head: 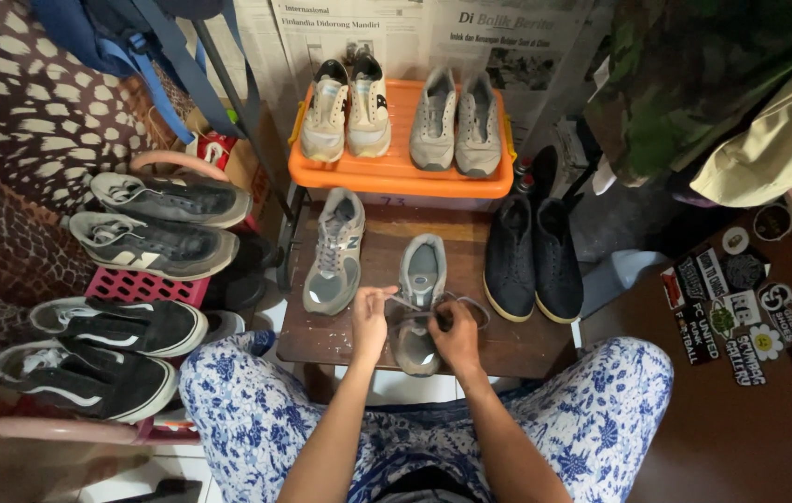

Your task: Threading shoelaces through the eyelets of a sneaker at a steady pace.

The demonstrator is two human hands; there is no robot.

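Head view, looking down past knees in blue-and-white floral trousers (pixel 592 410). A grey sneaker (pixel 417 303) sits on the near part of a low dark wooden table (pixel 526 346), toe pointing near, heel far. Both hands work at its laces (pixel 464 302).

Left hand (pixel 370 323): fingers bunched, thumb and forefinger pinching a lace end just above the shoe's left side. Right hand (pixel 457 337): curled over the toe end of the shoe, fingers closed on a lace loop that arcs out to the right. The hands are close together, nearly touching across the shoe.

Just left of the held shoe, its mate, a second grey sneaker (pixel 334 251), stands on the same table, tilted slightly left, laces tied or not, cannot tell. To the right on the table, a pair of black lace-up shoes (pixel 533 259), side by side, touching.

Far end of the table: an orange plastic lid or tray (pixel 396 172) bearing two pairs, cream sneakers with dark trim (pixel 347 110) on the left and plain grey sneakers (pixel 457 121) on the right.

Left side: two dark grey sneakers (pixel 158 224) lie sideways on a pink crate (pixel 144 287); nearer, two black sneakers with white stripes (pixel 102 354).

Right side: a dark surface covered with stickers (pixel 731 317). Newspaper sheets (pixel 415 33) line the far wall.
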